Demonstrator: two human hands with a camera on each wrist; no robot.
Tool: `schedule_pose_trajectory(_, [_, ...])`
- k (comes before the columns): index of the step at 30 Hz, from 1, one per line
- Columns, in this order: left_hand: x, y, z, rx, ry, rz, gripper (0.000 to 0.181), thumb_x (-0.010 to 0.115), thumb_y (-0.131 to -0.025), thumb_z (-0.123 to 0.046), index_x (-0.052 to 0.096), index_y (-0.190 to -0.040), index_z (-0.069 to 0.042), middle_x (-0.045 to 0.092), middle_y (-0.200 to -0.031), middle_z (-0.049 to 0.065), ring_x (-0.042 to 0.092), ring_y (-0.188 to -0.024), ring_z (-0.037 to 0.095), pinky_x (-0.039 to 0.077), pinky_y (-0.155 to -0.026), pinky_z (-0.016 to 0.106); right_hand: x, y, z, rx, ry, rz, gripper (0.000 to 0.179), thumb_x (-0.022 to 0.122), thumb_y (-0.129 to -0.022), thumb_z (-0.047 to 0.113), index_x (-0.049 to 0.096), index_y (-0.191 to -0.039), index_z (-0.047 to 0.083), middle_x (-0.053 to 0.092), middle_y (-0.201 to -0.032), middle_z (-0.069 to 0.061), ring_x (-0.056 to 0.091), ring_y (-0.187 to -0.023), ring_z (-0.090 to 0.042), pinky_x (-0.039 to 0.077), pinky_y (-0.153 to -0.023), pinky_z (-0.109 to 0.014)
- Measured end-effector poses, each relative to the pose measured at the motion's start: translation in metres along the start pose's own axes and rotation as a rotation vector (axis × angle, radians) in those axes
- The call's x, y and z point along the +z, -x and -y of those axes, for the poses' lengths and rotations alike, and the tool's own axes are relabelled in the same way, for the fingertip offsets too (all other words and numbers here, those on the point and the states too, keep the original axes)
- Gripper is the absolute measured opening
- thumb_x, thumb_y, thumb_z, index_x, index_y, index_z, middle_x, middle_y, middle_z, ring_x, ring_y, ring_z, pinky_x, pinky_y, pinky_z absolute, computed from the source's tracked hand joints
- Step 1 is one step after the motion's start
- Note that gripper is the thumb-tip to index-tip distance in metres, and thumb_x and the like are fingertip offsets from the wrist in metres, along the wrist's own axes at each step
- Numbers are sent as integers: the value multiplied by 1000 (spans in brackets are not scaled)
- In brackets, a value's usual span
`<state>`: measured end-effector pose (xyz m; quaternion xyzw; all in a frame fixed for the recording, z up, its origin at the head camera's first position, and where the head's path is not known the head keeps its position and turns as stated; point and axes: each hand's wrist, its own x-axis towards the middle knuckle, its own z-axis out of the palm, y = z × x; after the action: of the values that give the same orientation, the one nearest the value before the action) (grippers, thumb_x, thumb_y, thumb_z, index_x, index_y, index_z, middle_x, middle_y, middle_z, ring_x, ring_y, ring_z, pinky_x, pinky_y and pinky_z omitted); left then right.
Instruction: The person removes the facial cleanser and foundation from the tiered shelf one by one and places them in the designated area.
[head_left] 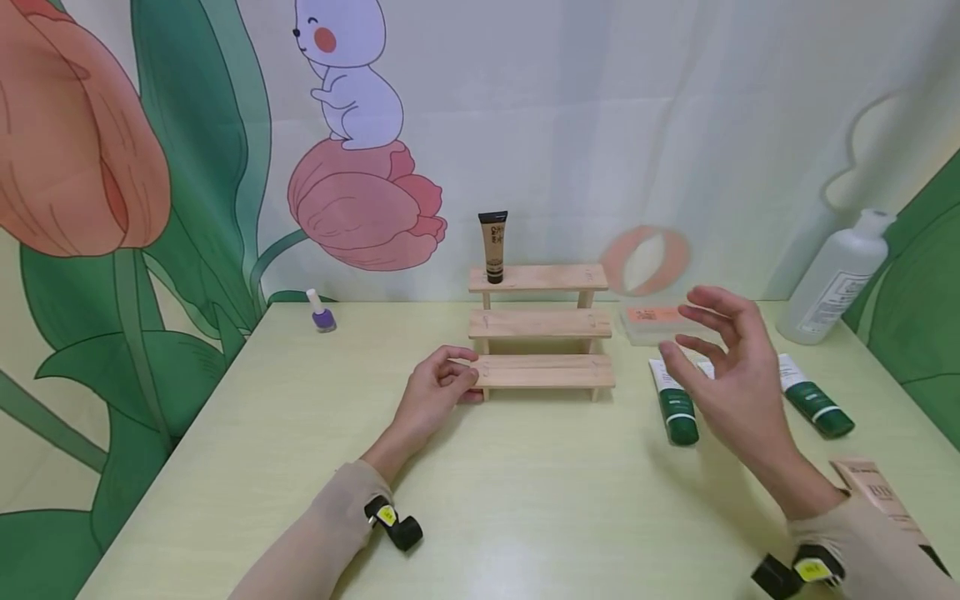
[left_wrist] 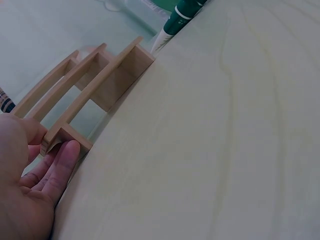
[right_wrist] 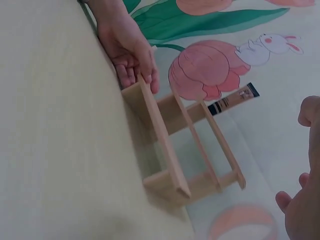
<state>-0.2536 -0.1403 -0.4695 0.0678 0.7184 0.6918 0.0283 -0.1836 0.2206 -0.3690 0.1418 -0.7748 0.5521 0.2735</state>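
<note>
A three-step wooden display rack (head_left: 542, 323) stands on the table against the back curtain. My left hand (head_left: 437, 385) pinches the left end of its lowest step; in the left wrist view the thumb and fingers (left_wrist: 65, 162) lie about that end. A small tan tube with black ends (head_left: 493, 247) stands upright at the left of the top step. My right hand (head_left: 738, 392) is raised to the right of the rack, fingers spread and bent a little, holding nothing. Below and beside it lie green and white tubes (head_left: 677, 408), one partly hidden behind the hand.
A small purple nail polish bottle (head_left: 322, 315) stands at the back left. Toward the back right are a clear flat box (head_left: 637, 325) and a white bottle (head_left: 836, 279). Another green and white tube (head_left: 817, 400) and a beige tube (head_left: 877, 492) lie at the right.
</note>
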Motion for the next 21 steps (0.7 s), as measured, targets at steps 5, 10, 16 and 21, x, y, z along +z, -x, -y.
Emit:
schedule_pose_trajectory(5, [1, 1, -1, 0, -4, 1, 25, 69, -110, -3, 69, -135, -5, 74, -107, 17, 80, -92, 25, 73, -89, 39, 35, -33, 2, -25, -129, 21, 65, 80, -98, -4, 54, -155, 10, 56, -150, -2, 61, -137, -22, 62, -104, -23])
schedule_pose_trajectory(10, [0, 0, 1, 0, 6, 0, 24, 68, -110, -2, 68, -134, -4, 74, -107, 17, 80, -91, 24, 73, -88, 38, 69, -64, -3, -12, -230, 44, 61, 81, -99, 2, 55, -153, 12, 58, -147, -5, 61, -136, -27, 64, -101, -25])
schedule_pose_trajectory(16, [0, 0, 0, -6, 5, 3, 24, 68, -110, -2, 68, -135, -3, 75, -108, 18, 80, -92, 25, 73, -88, 38, 102, -90, -12, -1, -258, 86, 62, 83, -100, 6, 54, -154, 12, 58, -146, -7, 63, -133, -25, 65, -103, -32])
schedule_pose_trajectory(21, [0, 0, 0, -10, 9, 0, 25, 69, -110, -2, 69, -135, -4, 75, -108, 18, 81, -92, 25, 73, -88, 39, 127, -104, -17, 4, -266, 109, 63, 83, -100, 7, 53, -155, 13, 58, -147, -10, 63, -134, -26, 64, -107, -42])
